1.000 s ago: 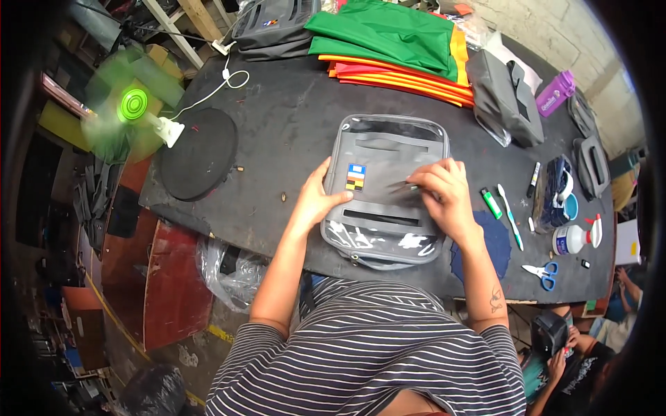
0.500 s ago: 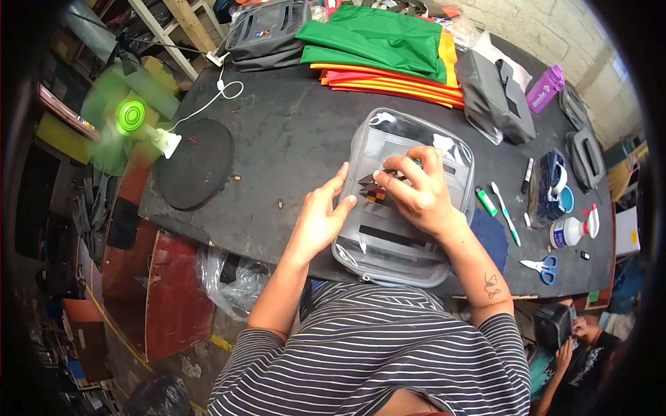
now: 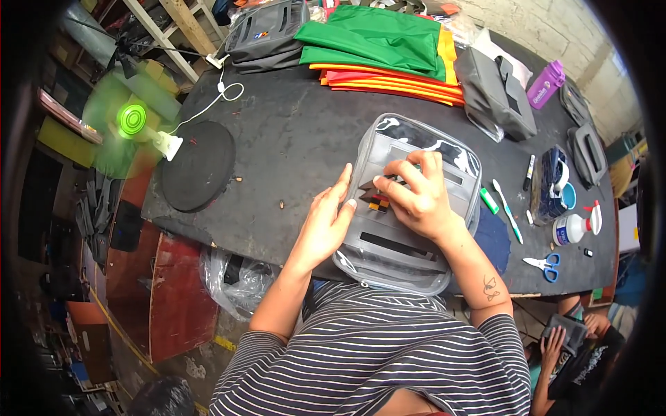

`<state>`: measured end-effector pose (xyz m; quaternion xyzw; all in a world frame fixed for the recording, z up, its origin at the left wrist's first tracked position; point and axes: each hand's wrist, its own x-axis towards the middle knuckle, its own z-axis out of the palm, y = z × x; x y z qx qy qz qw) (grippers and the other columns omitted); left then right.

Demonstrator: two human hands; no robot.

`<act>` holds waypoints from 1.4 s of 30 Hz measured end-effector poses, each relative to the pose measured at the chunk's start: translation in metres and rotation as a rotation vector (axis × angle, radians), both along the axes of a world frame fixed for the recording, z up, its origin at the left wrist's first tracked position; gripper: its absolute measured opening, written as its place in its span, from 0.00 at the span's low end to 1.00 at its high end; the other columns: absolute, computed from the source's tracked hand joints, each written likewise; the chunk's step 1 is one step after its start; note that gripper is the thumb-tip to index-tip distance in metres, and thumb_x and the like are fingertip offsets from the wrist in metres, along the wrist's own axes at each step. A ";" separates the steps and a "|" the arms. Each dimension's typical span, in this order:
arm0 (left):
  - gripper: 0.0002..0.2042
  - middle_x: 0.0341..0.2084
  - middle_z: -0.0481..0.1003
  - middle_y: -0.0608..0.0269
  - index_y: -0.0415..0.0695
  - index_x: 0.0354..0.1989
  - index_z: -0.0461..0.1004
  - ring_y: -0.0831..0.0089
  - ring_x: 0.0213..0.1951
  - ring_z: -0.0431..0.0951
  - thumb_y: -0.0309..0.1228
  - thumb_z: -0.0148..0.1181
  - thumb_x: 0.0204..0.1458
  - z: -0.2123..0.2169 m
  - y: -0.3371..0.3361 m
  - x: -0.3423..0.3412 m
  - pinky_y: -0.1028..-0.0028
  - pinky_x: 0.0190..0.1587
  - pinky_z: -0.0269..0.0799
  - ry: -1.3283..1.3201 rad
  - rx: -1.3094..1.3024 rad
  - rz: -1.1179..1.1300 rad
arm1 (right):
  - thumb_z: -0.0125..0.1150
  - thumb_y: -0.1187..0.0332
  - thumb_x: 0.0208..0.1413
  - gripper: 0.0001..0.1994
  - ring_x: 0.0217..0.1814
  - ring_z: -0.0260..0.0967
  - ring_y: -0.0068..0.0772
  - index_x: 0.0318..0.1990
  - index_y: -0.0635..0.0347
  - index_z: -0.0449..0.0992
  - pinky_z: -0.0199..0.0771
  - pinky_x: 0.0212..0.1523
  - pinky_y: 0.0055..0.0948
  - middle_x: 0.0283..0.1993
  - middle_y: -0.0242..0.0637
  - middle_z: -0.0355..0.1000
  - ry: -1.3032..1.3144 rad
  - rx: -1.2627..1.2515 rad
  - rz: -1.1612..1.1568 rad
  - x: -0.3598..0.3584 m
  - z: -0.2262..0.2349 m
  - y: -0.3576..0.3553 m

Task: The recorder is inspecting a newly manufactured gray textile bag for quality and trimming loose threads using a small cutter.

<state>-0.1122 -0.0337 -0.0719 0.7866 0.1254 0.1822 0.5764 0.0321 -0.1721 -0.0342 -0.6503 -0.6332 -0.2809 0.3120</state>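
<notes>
A grey bag with clear plastic panels and dark slots (image 3: 409, 260) lies flat at the table's near edge. On its middle is a small red, yellow and black emblem (image 3: 378, 203). My right hand (image 3: 421, 199) rests over the bag beside the emblem, its fingers bent and pinched together. A dark, pointed piece (image 3: 365, 188) shows at its fingertips; what it belongs to is hidden by the fingers. At the bag's left edge my left hand (image 3: 325, 220) lies with fingers stretched out and thumb apart, holding nothing.
A round black disc (image 3: 197, 166) and a green fan (image 3: 132, 120) are left. Folded green and orange fabric (image 3: 378, 41) and grey bags (image 3: 496, 93) stand behind. Right are a toothbrush (image 3: 507, 211), blue-handled scissors (image 3: 548, 266) and a spray bottle (image 3: 574, 228). Another person (image 3: 576, 353) sits lower right.
The bag has turned a little, its far end swinging right. My hands keep nearly the same pose. The person at lower right has moved the dark item in their hands.
</notes>
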 end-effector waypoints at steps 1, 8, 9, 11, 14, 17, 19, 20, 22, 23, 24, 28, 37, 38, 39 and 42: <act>0.28 0.42 0.72 0.42 0.39 0.65 0.54 0.57 0.49 0.73 0.22 0.50 0.54 -0.001 -0.001 0.000 0.67 0.55 0.65 -0.019 0.031 0.016 | 0.65 0.74 0.27 0.17 0.38 0.60 0.38 0.34 0.54 0.78 0.59 0.39 0.38 0.37 0.29 0.70 -0.002 0.007 -0.037 0.001 0.001 0.000; 0.28 0.43 0.72 0.42 0.40 0.66 0.54 0.56 0.51 0.72 0.22 0.49 0.54 0.004 -0.001 -0.003 0.66 0.54 0.66 -0.017 0.012 0.010 | 0.64 0.75 0.27 0.17 0.39 0.60 0.40 0.33 0.55 0.78 0.60 0.41 0.37 0.36 0.30 0.70 0.030 -0.001 -0.004 -0.001 0.010 -0.007; 0.28 0.47 0.72 0.46 0.39 0.66 0.53 0.64 0.51 0.71 0.19 0.48 0.55 0.008 -0.001 -0.003 0.71 0.54 0.64 0.005 0.012 -0.009 | 0.64 0.75 0.27 0.17 0.39 0.60 0.40 0.33 0.55 0.77 0.60 0.40 0.37 0.36 0.30 0.70 0.030 -0.011 0.017 -0.002 0.009 -0.006; 0.28 0.51 0.72 0.49 0.39 0.67 0.52 0.72 0.52 0.70 0.17 0.46 0.55 0.012 -0.002 -0.003 0.76 0.54 0.63 0.028 0.012 -0.027 | 0.64 0.75 0.27 0.17 0.39 0.60 0.40 0.33 0.55 0.77 0.60 0.40 0.38 0.36 0.30 0.70 0.022 -0.030 0.021 -0.003 0.011 -0.005; 0.29 0.51 0.71 0.44 0.41 0.66 0.52 0.57 0.51 0.70 0.22 0.49 0.54 0.015 -0.004 -0.005 0.65 0.58 0.60 0.016 0.116 -0.015 | 0.64 0.75 0.28 0.16 0.39 0.60 0.40 0.33 0.55 0.77 0.60 0.40 0.38 0.37 0.29 0.70 0.044 -0.018 0.043 0.001 0.015 -0.002; 0.29 0.54 0.69 0.46 0.41 0.67 0.51 0.57 0.51 0.68 0.22 0.49 0.54 0.018 -0.005 -0.006 0.65 0.59 0.58 -0.016 0.146 -0.022 | 0.64 0.77 0.27 0.17 0.41 0.60 0.41 0.32 0.54 0.77 0.60 0.41 0.38 0.36 0.29 0.70 0.013 0.016 -0.040 0.007 0.020 -0.001; 0.30 0.53 0.69 0.46 0.41 0.67 0.51 0.58 0.52 0.68 0.22 0.49 0.54 0.020 -0.007 -0.007 0.65 0.58 0.58 -0.003 0.068 -0.007 | 0.64 0.77 0.27 0.17 0.41 0.60 0.41 0.32 0.54 0.78 0.60 0.41 0.38 0.36 0.29 0.70 0.027 0.012 -0.034 0.008 0.022 -0.005; 0.30 0.53 0.69 0.46 0.41 0.67 0.51 0.58 0.52 0.68 0.22 0.49 0.54 0.019 -0.007 -0.007 0.65 0.58 0.58 -0.003 0.068 -0.005 | 0.64 0.78 0.27 0.17 0.41 0.60 0.41 0.32 0.54 0.78 0.60 0.42 0.38 0.36 0.29 0.70 0.041 0.007 -0.027 0.007 0.023 -0.007; 0.30 0.52 0.70 0.46 0.41 0.67 0.51 0.58 0.52 0.68 0.22 0.50 0.54 0.017 -0.006 -0.008 0.65 0.58 0.58 -0.013 0.052 -0.012 | 0.64 0.71 0.31 0.13 0.41 0.60 0.40 0.31 0.55 0.77 0.60 0.42 0.38 0.35 0.29 0.68 0.025 0.003 -0.003 0.003 0.019 -0.007; 0.30 0.52 0.70 0.46 0.41 0.67 0.51 0.58 0.52 0.68 0.22 0.50 0.54 0.018 -0.006 -0.008 0.65 0.58 0.58 -0.013 0.051 -0.014 | 0.64 0.71 0.31 0.13 0.41 0.60 0.39 0.31 0.56 0.77 0.60 0.42 0.38 0.35 0.29 0.68 0.023 -0.002 0.003 0.000 0.019 -0.007; 0.30 0.52 0.70 0.46 0.41 0.67 0.51 0.57 0.52 0.68 0.22 0.50 0.54 0.020 -0.007 -0.008 0.65 0.58 0.58 -0.003 0.047 -0.020 | 0.64 0.71 0.31 0.13 0.41 0.60 0.39 0.31 0.56 0.76 0.60 0.42 0.38 0.35 0.30 0.68 0.025 -0.007 0.003 0.000 0.017 -0.008; 0.30 0.52 0.70 0.46 0.42 0.67 0.51 0.57 0.52 0.68 0.22 0.50 0.54 0.022 -0.007 -0.008 0.65 0.58 0.58 0.004 0.099 -0.016 | 0.64 0.71 0.31 0.13 0.41 0.60 0.39 0.31 0.56 0.76 0.60 0.42 0.38 0.35 0.30 0.68 0.023 -0.016 0.008 0.000 0.020 -0.007; 0.30 0.54 0.69 0.44 0.41 0.67 0.51 0.56 0.54 0.68 0.21 0.49 0.53 0.020 -0.008 -0.009 0.65 0.58 0.59 -0.009 0.031 -0.014 | 0.63 0.78 0.27 0.17 0.41 0.60 0.39 0.32 0.54 0.78 0.59 0.42 0.38 0.35 0.28 0.70 0.090 0.044 -0.026 0.003 0.017 -0.008; 0.30 0.54 0.69 0.44 0.41 0.67 0.51 0.56 0.54 0.68 0.21 0.49 0.53 0.020 -0.007 -0.009 0.65 0.58 0.59 -0.010 0.031 -0.014 | 0.63 0.78 0.27 0.17 0.41 0.60 0.39 0.32 0.54 0.78 0.59 0.42 0.38 0.35 0.28 0.70 0.090 0.043 -0.026 0.002 0.017 -0.009; 0.30 0.53 0.69 0.44 0.40 0.67 0.51 0.56 0.54 0.68 0.21 0.49 0.53 0.021 -0.007 -0.009 0.65 0.58 0.60 -0.025 0.021 -0.031 | 0.63 0.78 0.27 0.17 0.41 0.60 0.39 0.32 0.53 0.78 0.59 0.41 0.38 0.35 0.28 0.70 0.096 0.025 -0.009 0.000 0.017 -0.009; 0.30 0.53 0.69 0.47 0.40 0.67 0.50 0.63 0.54 0.68 0.19 0.49 0.54 0.024 -0.005 -0.009 0.70 0.58 0.60 -0.027 0.060 -0.055 | 0.63 0.77 0.27 0.17 0.40 0.60 0.38 0.32 0.53 0.78 0.58 0.41 0.37 0.35 0.27 0.70 0.101 0.003 0.001 -0.004 0.017 -0.007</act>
